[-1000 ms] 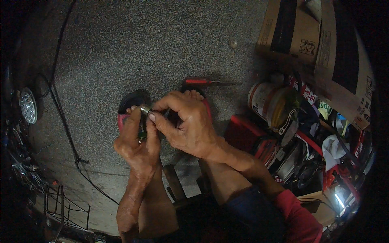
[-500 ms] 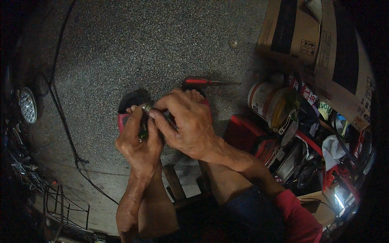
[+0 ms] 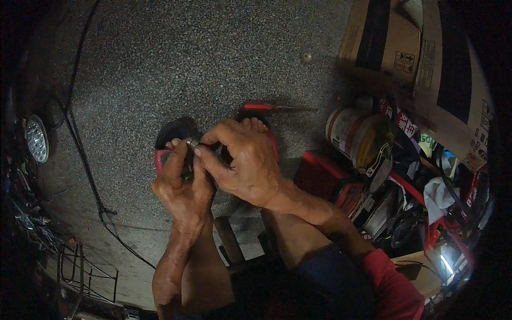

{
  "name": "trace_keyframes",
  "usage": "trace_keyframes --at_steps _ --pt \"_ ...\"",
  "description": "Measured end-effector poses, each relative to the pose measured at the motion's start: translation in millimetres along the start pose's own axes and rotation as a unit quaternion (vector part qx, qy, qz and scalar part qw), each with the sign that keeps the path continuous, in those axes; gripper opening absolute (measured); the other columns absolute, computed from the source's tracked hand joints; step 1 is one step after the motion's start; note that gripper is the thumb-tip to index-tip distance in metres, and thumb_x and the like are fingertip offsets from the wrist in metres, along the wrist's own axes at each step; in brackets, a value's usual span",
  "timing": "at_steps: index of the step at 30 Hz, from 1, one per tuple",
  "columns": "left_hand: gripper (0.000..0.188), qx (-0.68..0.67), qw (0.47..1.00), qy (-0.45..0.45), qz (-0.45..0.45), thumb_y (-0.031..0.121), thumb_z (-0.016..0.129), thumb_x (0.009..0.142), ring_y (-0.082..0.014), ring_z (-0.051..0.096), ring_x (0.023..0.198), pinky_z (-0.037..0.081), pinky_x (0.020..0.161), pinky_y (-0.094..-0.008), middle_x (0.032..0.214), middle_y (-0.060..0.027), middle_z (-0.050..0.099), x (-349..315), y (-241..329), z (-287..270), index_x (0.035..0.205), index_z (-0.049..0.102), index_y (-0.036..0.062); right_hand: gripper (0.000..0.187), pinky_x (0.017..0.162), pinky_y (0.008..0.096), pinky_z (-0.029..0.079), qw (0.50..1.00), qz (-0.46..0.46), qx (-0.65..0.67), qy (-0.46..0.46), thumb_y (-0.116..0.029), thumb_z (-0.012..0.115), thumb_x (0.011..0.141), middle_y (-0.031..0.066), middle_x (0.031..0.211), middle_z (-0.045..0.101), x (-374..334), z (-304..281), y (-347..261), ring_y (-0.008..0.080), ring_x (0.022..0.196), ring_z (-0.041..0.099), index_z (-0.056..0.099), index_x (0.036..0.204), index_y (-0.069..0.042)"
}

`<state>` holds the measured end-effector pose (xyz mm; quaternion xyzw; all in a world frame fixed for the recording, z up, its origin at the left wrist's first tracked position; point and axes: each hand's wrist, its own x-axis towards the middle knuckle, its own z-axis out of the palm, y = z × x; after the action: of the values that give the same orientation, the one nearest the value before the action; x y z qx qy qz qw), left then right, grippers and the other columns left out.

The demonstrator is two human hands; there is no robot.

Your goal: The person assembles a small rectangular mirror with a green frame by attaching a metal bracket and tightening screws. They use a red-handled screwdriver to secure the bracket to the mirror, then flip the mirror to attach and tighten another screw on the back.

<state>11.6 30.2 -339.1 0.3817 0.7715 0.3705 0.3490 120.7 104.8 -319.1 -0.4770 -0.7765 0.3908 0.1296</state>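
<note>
Between my two hands is a small metal cylindrical fitting (image 3: 192, 142), dull brass or silver in colour; its exact kind is too small to tell. My left hand (image 3: 182, 189) is closed, its index finger and thumb pressed around the lower side of the fitting. From the right, my right hand (image 3: 242, 160) pinches the fitting's end between thumb and forefinger. A bit of something greenish shows inside the left palm, mostly hidden by the fingers. Beyond the right hand lies a screwdriver (image 3: 261, 106) with a red handle, its shaft pointing right.
My feet in red and black sandals (image 3: 176, 133) are below the hands. On the left run a black cable (image 3: 88, 165), a round lamp (image 3: 36, 138) and a wire rack (image 3: 88, 274). To the right stand a tub (image 3: 352, 136), a red box (image 3: 325, 178), cardboard boxes (image 3: 405, 58) and cluttered tools.
Both hands stay in nearly the same place. The right thumb and fingers have shifted very slightly on the metal fitting.
</note>
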Motion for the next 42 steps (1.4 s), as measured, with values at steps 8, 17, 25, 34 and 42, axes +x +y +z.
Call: trace_keyframes --at_steps 8,17,25,34,42 --pt "0.024 0.001 1.000 0.007 0.015 -0.001 0.061 0.080 -0.0287 0.067 0.092 0.047 0.090 -0.0343 0.093 -0.0234 0.066 -1.8 -4.9 3.6 0.102 0.062 -0.0098 0.021 0.067 0.0495 0.036 0.997 0.000 -0.072 -0.014 -0.023 0.057 0.087 0.0134 0.073 0.055 1.1 2.3 -2.9 0.0321 0.065 0.059 0.054 0.078 -0.004" --pt "0.025 -0.001 1.000 -0.018 -0.017 0.003 0.060 0.080 -0.0330 0.066 0.094 0.046 0.092 -0.0368 0.091 -0.0254 0.065 1.4 -1.6 1.4 0.101 0.061 -0.0103 0.022 0.067 0.0485 0.036 1.000 0.018 0.003 0.008 -0.024 0.058 0.086 0.0135 0.075 0.056 0.1 3.7 -0.7 0.0340 0.064 0.058 0.054 0.079 -0.004" --pt "0.023 0.013 0.999 -0.017 0.024 0.002 0.060 0.079 -0.0346 0.065 0.093 0.045 0.093 -0.0372 0.092 -0.0262 0.065 -0.7 -5.9 2.4 0.099 0.061 -0.0101 0.016 0.067 0.0434 0.040 0.995 0.043 -0.078 -0.034 -0.020 0.064 0.082 0.0110 0.077 0.061 2.1 4.0 -2.3 0.0312 0.068 0.057 0.059 0.079 -0.006" --pt "0.021 -0.006 1.000 -0.026 0.010 0.003 0.060 0.080 -0.0330 0.065 0.095 0.042 0.096 -0.0381 0.091 -0.0255 0.065 -0.3 -7.5 3.2 0.097 0.062 -0.0100 0.019 0.069 0.0473 0.041 0.994 0.031 -0.084 -0.058 -0.022 0.063 0.082 0.0130 0.077 0.061 3.7 -0.9 -2.0 0.0343 0.069 0.057 0.058 0.080 -0.004" --pt "0.022 -0.009 1.000 -0.021 0.008 0.004 0.060 0.080 -0.0309 0.066 0.091 0.044 0.094 -0.0375 0.090 -0.0250 0.065 -2.3 -15.8 6.0 0.097 0.062 -0.0098 0.019 0.068 0.0490 0.040 0.989 0.026 -0.126 -0.070 -0.022 0.060 0.085 0.0153 0.076 0.060 4.2 5.6 -0.6 0.0364 0.067 0.055 0.059 0.079 -0.004"
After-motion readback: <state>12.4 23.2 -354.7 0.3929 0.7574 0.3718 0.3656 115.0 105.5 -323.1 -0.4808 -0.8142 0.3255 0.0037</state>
